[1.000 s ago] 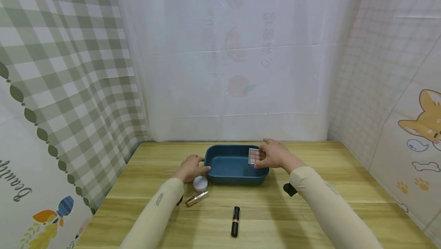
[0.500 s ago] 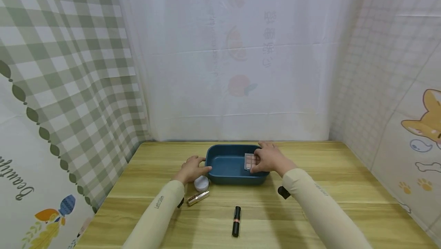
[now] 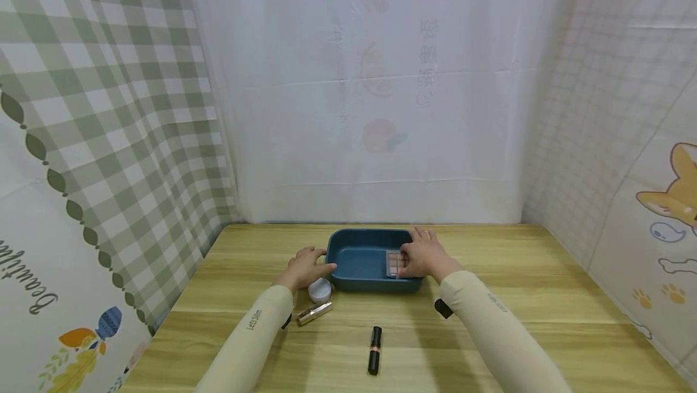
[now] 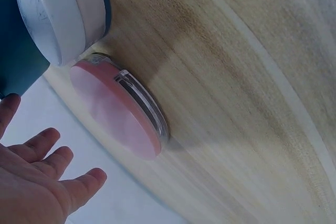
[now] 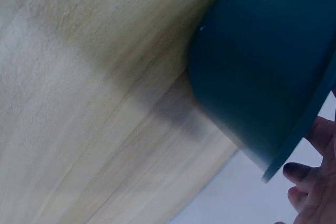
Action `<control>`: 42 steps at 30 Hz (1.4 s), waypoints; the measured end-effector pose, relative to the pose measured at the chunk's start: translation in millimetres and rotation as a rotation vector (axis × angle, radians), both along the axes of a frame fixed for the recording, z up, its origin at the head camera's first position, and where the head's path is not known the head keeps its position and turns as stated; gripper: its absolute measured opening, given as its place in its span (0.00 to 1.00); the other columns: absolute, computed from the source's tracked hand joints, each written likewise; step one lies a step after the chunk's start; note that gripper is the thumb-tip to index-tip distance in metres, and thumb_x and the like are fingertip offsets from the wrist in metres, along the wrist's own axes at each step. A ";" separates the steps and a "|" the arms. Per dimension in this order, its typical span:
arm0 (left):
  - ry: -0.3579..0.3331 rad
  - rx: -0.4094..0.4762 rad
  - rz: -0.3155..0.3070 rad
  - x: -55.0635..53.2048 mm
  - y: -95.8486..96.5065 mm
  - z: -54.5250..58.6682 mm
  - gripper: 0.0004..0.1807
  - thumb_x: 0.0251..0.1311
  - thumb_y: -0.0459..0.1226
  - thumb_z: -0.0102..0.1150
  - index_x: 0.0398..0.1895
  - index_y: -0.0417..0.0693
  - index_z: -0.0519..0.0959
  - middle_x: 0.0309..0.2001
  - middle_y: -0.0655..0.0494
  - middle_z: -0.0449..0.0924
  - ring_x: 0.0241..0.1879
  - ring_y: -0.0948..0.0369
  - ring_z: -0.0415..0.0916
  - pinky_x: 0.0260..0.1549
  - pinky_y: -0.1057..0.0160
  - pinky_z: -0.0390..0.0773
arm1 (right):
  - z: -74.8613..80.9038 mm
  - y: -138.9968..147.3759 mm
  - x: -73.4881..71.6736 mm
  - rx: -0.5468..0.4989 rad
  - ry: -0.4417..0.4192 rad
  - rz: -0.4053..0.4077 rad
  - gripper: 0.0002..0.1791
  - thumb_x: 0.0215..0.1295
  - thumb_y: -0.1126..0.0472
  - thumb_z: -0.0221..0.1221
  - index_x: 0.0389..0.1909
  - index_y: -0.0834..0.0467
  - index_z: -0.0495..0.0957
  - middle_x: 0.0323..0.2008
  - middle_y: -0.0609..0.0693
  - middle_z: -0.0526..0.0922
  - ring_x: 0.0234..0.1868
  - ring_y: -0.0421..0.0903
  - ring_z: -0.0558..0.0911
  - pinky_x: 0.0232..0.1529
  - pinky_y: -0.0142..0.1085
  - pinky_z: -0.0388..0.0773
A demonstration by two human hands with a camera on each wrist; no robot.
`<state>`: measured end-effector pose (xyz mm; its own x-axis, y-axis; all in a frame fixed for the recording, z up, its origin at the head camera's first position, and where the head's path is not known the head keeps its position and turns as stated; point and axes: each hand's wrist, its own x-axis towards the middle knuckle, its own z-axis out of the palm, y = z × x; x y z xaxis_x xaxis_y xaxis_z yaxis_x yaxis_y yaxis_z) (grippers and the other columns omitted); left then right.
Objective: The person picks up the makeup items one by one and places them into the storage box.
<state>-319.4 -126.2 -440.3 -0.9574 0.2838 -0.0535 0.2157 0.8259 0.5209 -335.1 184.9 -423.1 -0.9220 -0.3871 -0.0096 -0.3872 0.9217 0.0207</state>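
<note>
A blue plastic basin (image 3: 356, 284) stands near the table's back edge. Inside its right end is an eyeshadow palette (image 3: 392, 263) with a clear lid and pinkish pans, lying low in the basin. My right hand (image 3: 429, 257) reaches over the right rim and pinches the palette's right side; in the right wrist view the fingers are mostly cut off behind the basin wall. At the left end, my left hand (image 3: 304, 269) has relaxed, spread fingers, its thumb at the rim. Below it sit a white-lidded jar (image 4: 50, 17) and a pink round compact (image 4: 115, 108), the compact hidden in the head view.
A shiny metallic lipstick tube (image 3: 314, 313) lies in front of the jar. A black tube with a pinkish band (image 3: 374, 350) lies nearer the front. The wooden table (image 3: 490, 332) ends at white curtains behind and at the sides.
My right hand has moved left and down, taking the palette from above the basin's right end to low inside it. My left hand has stayed by the left rim.
</note>
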 end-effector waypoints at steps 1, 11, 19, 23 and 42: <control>-0.002 0.001 0.002 0.1 0.0 -0.1 0.33 0.69 0.53 0.56 0.70 0.44 0.70 0.72 0.34 0.59 0.72 0.39 0.54 0.65 0.34 0.54 | -1.1 -0.5 0.0 0.008 0.002 -0.006 0.29 0.51 0.37 0.71 0.46 0.54 0.84 0.70 0.69 0.61 0.73 0.69 0.54 0.68 0.66 0.49; 0.013 0.002 0.006 -2.2 0.5 -2.4 0.32 0.68 0.52 0.57 0.69 0.44 0.71 0.71 0.34 0.59 0.72 0.39 0.53 0.64 0.32 0.53 | -10.3 -5.0 -0.6 0.039 0.002 -0.078 0.29 0.51 0.39 0.72 0.50 0.50 0.85 0.72 0.69 0.59 0.75 0.68 0.46 0.68 0.68 0.40; 0.010 0.001 0.011 -1.4 1.3 -2.5 0.32 0.68 0.52 0.57 0.69 0.44 0.70 0.72 0.35 0.59 0.73 0.40 0.52 0.65 0.33 0.53 | -10.3 -7.2 1.3 0.081 -0.007 -0.080 0.27 0.53 0.42 0.72 0.53 0.50 0.85 0.73 0.68 0.55 0.75 0.68 0.45 0.68 0.68 0.38; 0.016 -0.005 0.010 -2.2 1.0 -2.2 0.32 0.68 0.52 0.57 0.69 0.44 0.70 0.72 0.34 0.59 0.72 0.40 0.52 0.65 0.33 0.53 | -8.8 -7.4 2.8 0.069 -0.012 -0.075 0.29 0.53 0.42 0.72 0.54 0.51 0.84 0.73 0.68 0.55 0.75 0.68 0.46 0.68 0.68 0.39; 0.004 -0.006 0.014 -2.1 0.6 -3.7 0.33 0.68 0.53 0.57 0.69 0.44 0.70 0.72 0.35 0.58 0.72 0.40 0.52 0.65 0.33 0.53 | -1.9 -0.8 3.0 -0.024 0.024 -0.086 0.37 0.54 0.36 0.69 0.60 0.53 0.80 0.72 0.68 0.58 0.74 0.69 0.49 0.67 0.68 0.45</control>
<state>-321.5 -125.6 -444.0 -0.9614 0.2702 -0.0510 0.2064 0.8317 0.5154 -332.1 184.1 -425.0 -0.9516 -0.3066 0.0210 -0.3065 0.9519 0.0066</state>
